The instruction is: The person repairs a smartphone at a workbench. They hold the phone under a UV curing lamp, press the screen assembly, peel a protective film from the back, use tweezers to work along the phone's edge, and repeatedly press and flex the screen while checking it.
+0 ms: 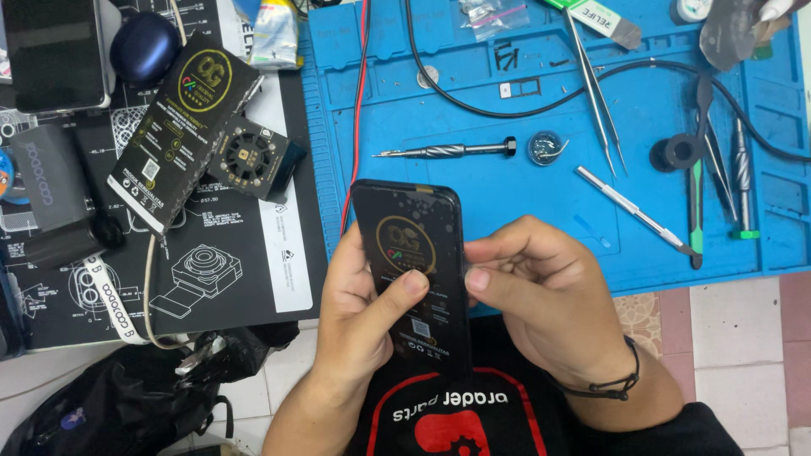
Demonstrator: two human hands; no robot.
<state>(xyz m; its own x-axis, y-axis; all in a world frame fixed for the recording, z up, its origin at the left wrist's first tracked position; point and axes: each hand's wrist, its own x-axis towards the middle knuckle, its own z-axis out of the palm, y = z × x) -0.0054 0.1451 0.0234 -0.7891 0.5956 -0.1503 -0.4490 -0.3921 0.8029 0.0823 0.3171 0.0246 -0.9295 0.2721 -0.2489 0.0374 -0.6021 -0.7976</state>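
A: Head view, what do the hands have?

B: Both are on a phone (pixel 416 262), black, held upright near the middle of the frame, its screen covered by a dark printed film with a gold ring emblem. The left hand (pixel 359 317) wraps the phone's left edge from about 8 o'clock, thumb laid across the glass. So that hand is closed around the phone.

A: And the right hand?

B: The right hand (pixel 541 295) comes in from 4 o'clock. Its fingers curl at the phone's right edge, thumb tip touching the screen just beside the left thumb. It grips the phone too. A black cord bracelet (pixel 612 387) circles that wrist.

A: Where is the phone relative to the mat?

B: Its top half is over the lower edge of the blue mat (pixel 549 203); the bottom half is over the person's dark shirt.

A: What lies about it?

B: At 12 o'clock from the phone, a screwdriver (pixel 448 150) lies flat on the mat. At 2 o'clock, tweezers (pixel 596 93) and a metal pry tool (pixel 634 211). At 10 o'clock, off the mat, a black box (pixel 182 127) with the same gold emblem, and touching its right side a small fan (pixel 253 159). A red wire (pixel 359 110) runs down the mat's left part toward the phone's top.
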